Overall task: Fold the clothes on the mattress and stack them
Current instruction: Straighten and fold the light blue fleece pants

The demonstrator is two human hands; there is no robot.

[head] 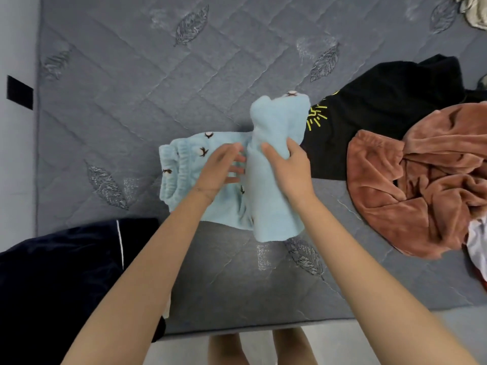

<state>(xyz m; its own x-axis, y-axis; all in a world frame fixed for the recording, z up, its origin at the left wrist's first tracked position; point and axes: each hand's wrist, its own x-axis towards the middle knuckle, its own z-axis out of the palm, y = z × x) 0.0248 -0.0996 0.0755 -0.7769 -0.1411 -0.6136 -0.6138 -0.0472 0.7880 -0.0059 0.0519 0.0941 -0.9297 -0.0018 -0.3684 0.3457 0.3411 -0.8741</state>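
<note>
A light blue fleece garment (184, 169) with small brown embroidered motifs lies on the grey quilted mattress (126, 88) near its front edge. Its right part is lifted into a folded-over flap (274, 206). My right hand (287, 164) grips that flap from the right, thumb and fingers curled round the cloth. My left hand (221, 167) lies flat on the blue garment just left of the fold, fingers straight and pointing right. A black garment with yellow print (369, 111) lies partly under the flap's far end.
A crumpled rust-brown fleece garment (421, 188) lies at the right, with white cloth (477, 246) beneath it. A dark navy folded garment (60, 272) sits at the front left corner. Pale cloth (474, 11) shows at the far right. A wall (15, 154) runs along the left.
</note>
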